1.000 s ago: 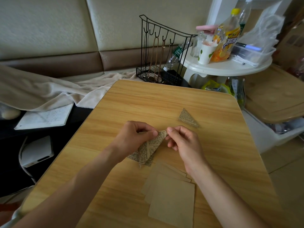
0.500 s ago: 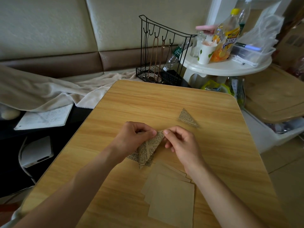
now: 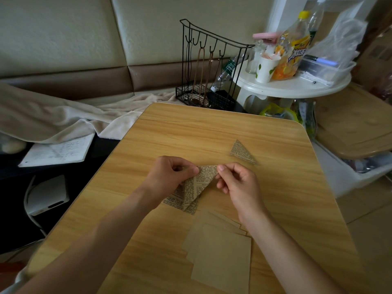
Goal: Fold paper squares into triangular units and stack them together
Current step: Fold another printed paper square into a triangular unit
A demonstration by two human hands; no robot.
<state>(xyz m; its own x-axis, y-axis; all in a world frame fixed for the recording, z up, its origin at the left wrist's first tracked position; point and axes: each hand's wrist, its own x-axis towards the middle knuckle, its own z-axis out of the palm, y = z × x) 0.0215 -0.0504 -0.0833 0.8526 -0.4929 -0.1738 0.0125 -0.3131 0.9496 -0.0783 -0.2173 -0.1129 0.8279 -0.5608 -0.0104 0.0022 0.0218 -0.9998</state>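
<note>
**A printed square is held at two corners, partway through a fold**

At the left, off the counter (image 3: 148,134), a notebook (image 3: 57,150) lies beside a pale blanket (image 3: 53,122); both are kept well apart from the work. On the counter, the left hand (image 3: 169,177) is closed in a pinch on the left top corner of the newsprint paper (image 3: 197,187), thumb against curled forefinger, so that the sheet is kept from sliding, it seems. The paper is found at the middle of the counter, already brought to a triangle pointing toward the near edge, with part of it hidden under the left hand. The right top corner is pinched by the right hand (image 3: 237,183), its grip likewise closed on the paper, probably so that the edges are matched before a crease is pressed. Near of the hands, a fanned pile of plain brown squares (image 3: 220,251) is kept within reach as stock. Farther right, one finished triangle (image 3: 241,151) is set apart toward the far side, probably as the start of the stack. Most of the task is judged still to be done.
</note>
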